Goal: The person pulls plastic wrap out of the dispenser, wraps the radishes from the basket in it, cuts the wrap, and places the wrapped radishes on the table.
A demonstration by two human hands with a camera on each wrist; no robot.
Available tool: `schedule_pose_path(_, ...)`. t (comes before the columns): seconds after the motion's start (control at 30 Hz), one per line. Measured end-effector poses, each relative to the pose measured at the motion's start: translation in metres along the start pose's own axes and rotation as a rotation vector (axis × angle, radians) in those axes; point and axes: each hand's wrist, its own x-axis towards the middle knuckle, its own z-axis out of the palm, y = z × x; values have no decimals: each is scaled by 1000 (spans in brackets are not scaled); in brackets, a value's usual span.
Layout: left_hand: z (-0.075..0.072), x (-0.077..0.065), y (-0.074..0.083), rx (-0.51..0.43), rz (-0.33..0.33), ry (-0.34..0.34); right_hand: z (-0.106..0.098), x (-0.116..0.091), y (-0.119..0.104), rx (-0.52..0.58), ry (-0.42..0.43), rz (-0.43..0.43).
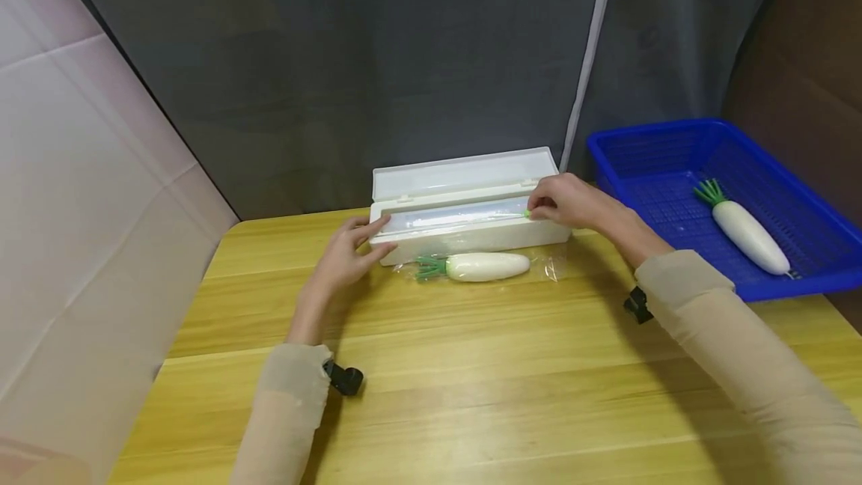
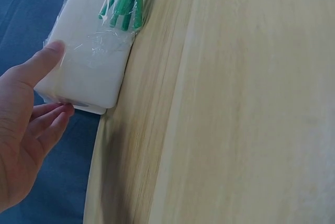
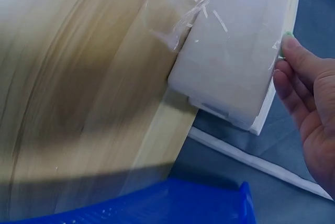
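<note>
Evidently, the white box (image 1: pixel 468 239) is braced at its left end: the left grip (image 1: pixel 343 257) is clasped at that corner, thumb separate from the fingers, presumably to prevent shifting. The right grip (image 1: pixel 569 200) is drawn together, thumb and forefinger pinching a small green tab (image 1: pixel 527 213) at the box's right end, apparently for sliding control. The lid (image 1: pixel 465 172) is raised, leaving the interior accessible. Clear film (image 1: pixel 552 268) extends over the front wall to the table (image 1: pixel 471 395), where a white radish (image 1: pixel 488 266) lies lengthwise just before the box, probably so the film can cover it. A second radish (image 1: pixel 747 236) lies in the blue basket (image 1: pixel 663 219) to the right.

The left wrist view confirms film over the green leaves and fingers at the end wall; the head view alone shows the interior. Whether film also runs beneath the radish cannot be determined.
</note>
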Motion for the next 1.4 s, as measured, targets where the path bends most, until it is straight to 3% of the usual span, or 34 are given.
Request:
schedule_pose_path(0.2, -1, 0, 0, -5, -6, -7, -7, -6, 4, -19, -11, -22)
schedule_pose_path(0.53, -5, -2, 0, -2, -8, 1, -20, -24, 16, -32, -18, 34)
schedule_pose_path(1.0, -2, -1, 2, 8, 2, 3, -28, -31, 20, -71, -28, 0)
schedule_pose_path(1.4, -2, -1, 1, 3, -1, -7, -32, -40, 22, -74, -14, 78)
